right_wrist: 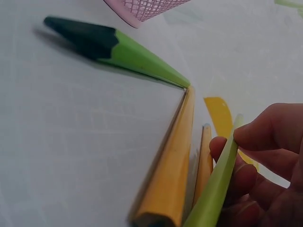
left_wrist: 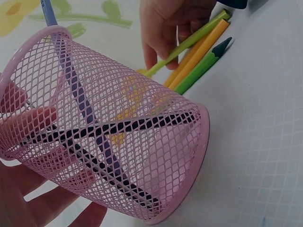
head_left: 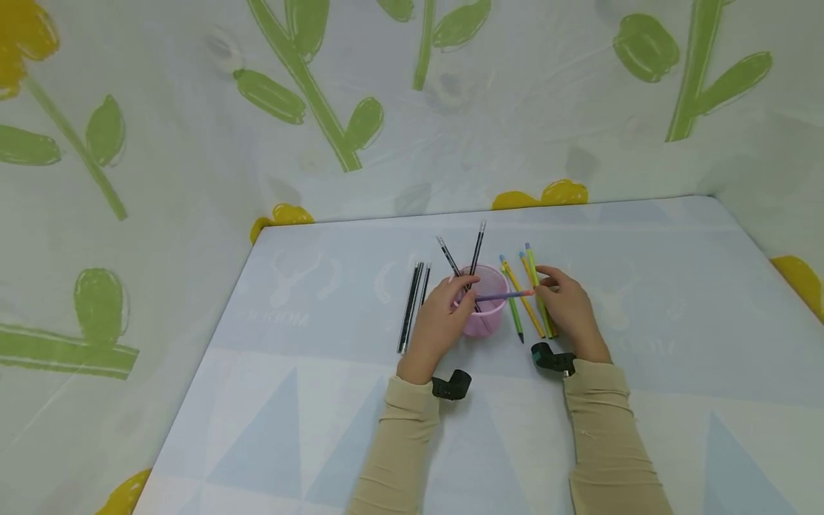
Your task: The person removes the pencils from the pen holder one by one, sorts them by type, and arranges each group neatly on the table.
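A pink mesh pencil cup (head_left: 483, 327) stands on the table, and my left hand (head_left: 439, 322) grips it by its left side, fingers at the rim. Inside it lean two black pencils (head_left: 477, 249) and a purple pencil (head_left: 502, 295), whose reddish end sticks out to the right. My right hand (head_left: 568, 306), right of the cup, pinches a yellow-green pencil (right_wrist: 221, 184) between thumb and fingers. Beside that pencil lie a green pencil (left_wrist: 201, 71) with a dark tip and yellow-orange pencils (right_wrist: 170, 179). How far the pinched pencil is lifted, I cannot tell.
Several black pencils (head_left: 410, 307) lie side by side left of the cup, partly behind the left hand. The table (head_left: 270, 408) has a pale cloth with blue triangles. Behind it hangs a white curtain (head_left: 412, 143) printed with green leaves and yellow flowers.
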`<act>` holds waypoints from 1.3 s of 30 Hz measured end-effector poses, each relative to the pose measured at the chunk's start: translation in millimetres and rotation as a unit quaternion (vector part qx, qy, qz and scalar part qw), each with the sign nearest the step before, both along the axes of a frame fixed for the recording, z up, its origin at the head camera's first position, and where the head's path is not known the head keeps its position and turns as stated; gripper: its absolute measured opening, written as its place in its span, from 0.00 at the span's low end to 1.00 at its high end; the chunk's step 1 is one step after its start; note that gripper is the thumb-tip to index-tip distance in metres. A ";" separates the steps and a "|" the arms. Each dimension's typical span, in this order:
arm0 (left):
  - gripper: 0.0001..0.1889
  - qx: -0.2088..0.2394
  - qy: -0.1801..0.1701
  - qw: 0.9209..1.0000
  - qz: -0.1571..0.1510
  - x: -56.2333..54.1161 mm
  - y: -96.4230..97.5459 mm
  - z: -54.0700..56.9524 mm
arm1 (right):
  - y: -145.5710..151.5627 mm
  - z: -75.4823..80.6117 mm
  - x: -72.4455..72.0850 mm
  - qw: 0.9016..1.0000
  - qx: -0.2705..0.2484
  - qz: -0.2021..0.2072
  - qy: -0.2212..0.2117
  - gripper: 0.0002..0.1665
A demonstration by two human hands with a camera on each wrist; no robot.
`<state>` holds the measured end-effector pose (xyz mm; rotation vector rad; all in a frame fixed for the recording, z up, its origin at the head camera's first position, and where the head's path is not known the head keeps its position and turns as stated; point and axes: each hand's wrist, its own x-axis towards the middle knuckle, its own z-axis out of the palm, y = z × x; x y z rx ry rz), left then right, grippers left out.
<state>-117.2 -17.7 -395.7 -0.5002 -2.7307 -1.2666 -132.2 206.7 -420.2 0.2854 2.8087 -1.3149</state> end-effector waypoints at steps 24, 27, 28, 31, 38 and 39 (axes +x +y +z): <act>0.16 0.004 0.002 1.000 -0.001 1.3 -1.4 0.9 | -9.3 -1.9 -1.3 0.999 0.017 0.017 0.023 0.23; 0.16 0.002 0.003 1.000 0.001 1.7 -1.5 1.1 | -10.0 -1.7 -1.3 1.000 0.016 0.015 0.019 0.23; 0.16 0.003 0.003 1.000 0.002 1.7 -1.5 0.9 | -10.2 -1.5 -1.2 1.000 0.015 0.014 0.019 0.23; 0.16 0.003 0.004 1.000 0.003 1.6 -1.6 0.4 | -10.4 -1.8 -1.1 1.000 0.013 0.012 0.018 0.23; 0.16 0.006 0.010 1.000 0.004 1.0 -1.5 -1.2 | -10.4 -4.0 -1.5 1.000 0.012 0.008 0.021 0.22; 0.16 0.007 0.011 1.000 0.003 1.0 -1.5 -1.5 | -10.2 -4.4 -1.5 1.000 0.012 0.007 0.020 0.22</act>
